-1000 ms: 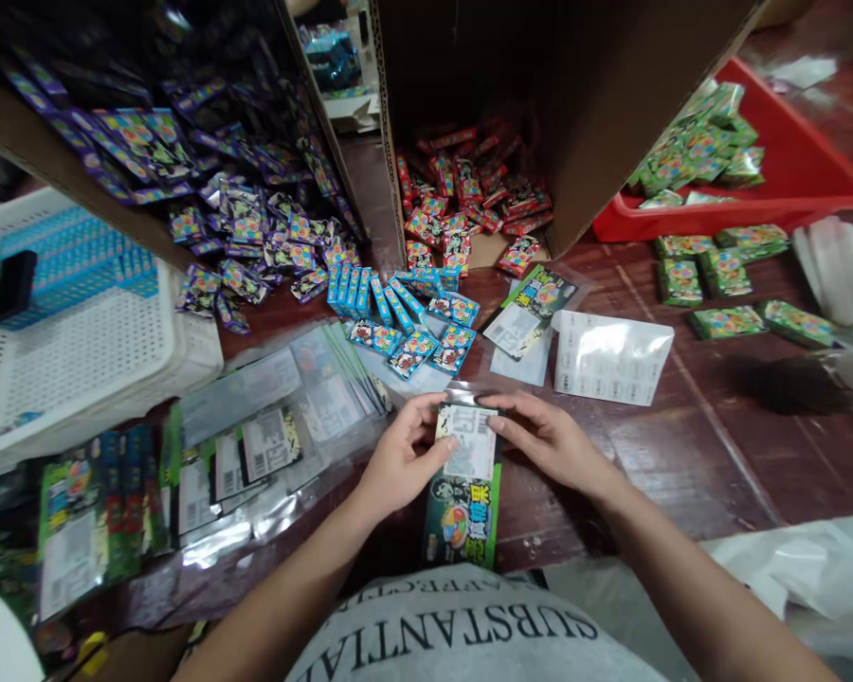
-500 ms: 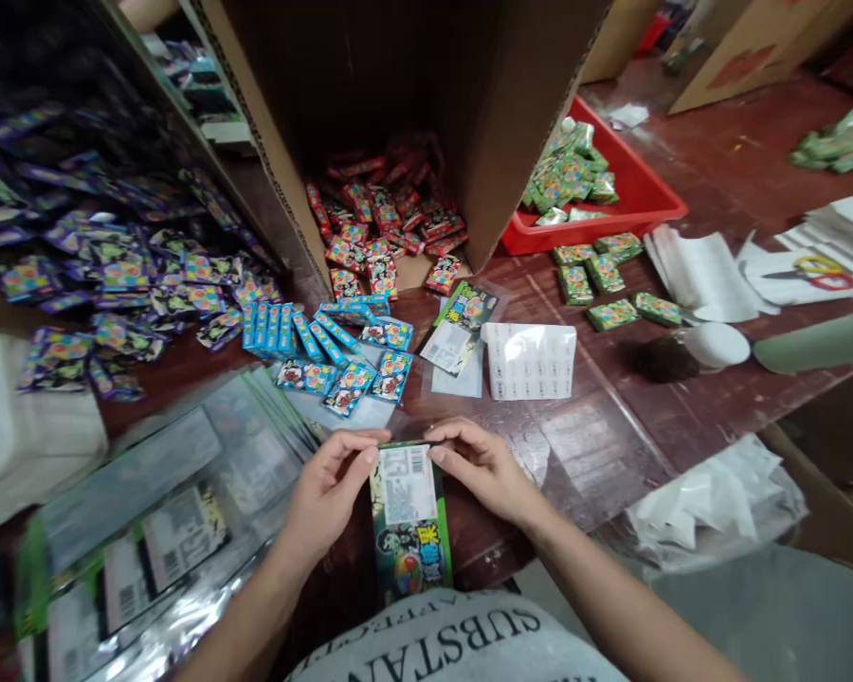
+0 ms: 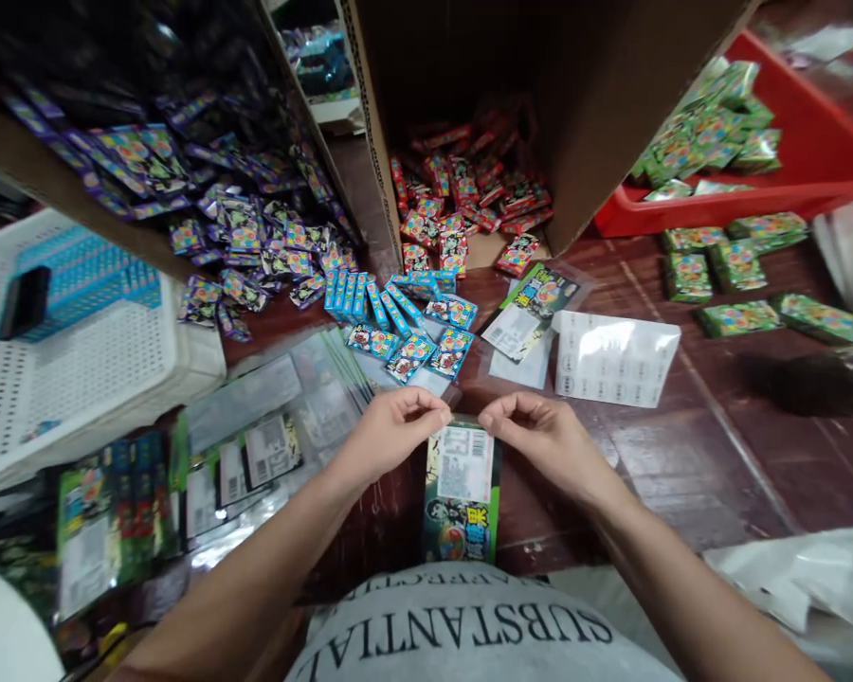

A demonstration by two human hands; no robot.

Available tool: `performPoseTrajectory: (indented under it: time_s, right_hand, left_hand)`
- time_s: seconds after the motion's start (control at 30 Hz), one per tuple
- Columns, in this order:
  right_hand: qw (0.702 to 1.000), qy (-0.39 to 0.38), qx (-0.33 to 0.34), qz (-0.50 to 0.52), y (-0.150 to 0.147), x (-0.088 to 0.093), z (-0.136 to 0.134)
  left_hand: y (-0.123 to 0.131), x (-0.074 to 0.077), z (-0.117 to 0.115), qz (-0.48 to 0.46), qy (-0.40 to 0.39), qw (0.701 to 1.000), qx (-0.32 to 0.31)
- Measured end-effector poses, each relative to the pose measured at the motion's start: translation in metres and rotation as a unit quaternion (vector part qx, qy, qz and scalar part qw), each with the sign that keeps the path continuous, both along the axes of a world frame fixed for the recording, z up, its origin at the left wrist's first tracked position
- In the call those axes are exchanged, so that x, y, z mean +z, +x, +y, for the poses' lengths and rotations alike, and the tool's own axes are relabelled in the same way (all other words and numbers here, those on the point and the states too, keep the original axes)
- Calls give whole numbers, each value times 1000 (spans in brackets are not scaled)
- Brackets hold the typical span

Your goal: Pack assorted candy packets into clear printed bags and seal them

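A dark green printed pouch with a white label lies at the table's front edge, in front of my shirt. My left hand pinches its top left corner between thumb and fingers. At the top right corner, my right hand has thumb and fingertips closed on the pouch's edge. Just beyond my hands are several small blue boxes. Another green and black pouch lies flat past my right hand, beside a white sheet of stickers.
An upright carton holds small red packets. Purple packets spill from a carton at left. A white basket holds blue boxes and a phone. Green packets fill a red tray. Flat pouches lie left.
The view has swung left, so the scene sits further right and more of the white basket shows. Both hands remain at the pouch's top edge.
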State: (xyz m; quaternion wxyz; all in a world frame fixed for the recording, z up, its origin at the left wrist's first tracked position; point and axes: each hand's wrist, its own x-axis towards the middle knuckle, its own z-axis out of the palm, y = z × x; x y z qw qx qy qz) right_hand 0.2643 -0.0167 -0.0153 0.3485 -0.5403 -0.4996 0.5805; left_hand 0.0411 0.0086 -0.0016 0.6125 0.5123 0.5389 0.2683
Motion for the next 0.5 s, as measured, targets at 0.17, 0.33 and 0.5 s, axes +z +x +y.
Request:
performPoseTrajectory:
  time_s: [0.17, 0.33, 0.5]
  right_hand:
    - [1000, -7, 22, 4, 7, 2, 2]
    - [994, 57, 89, 0, 19, 0, -5]
    - [940, 259, 81, -206, 59, 14, 37]
  left_hand:
    - [-5, -1, 6, -16, -36, 998, -46]
    - [-10, -10, 6, -20, -12, 995, -93]
    - [-8, -9, 17, 89, 106, 974, -181]
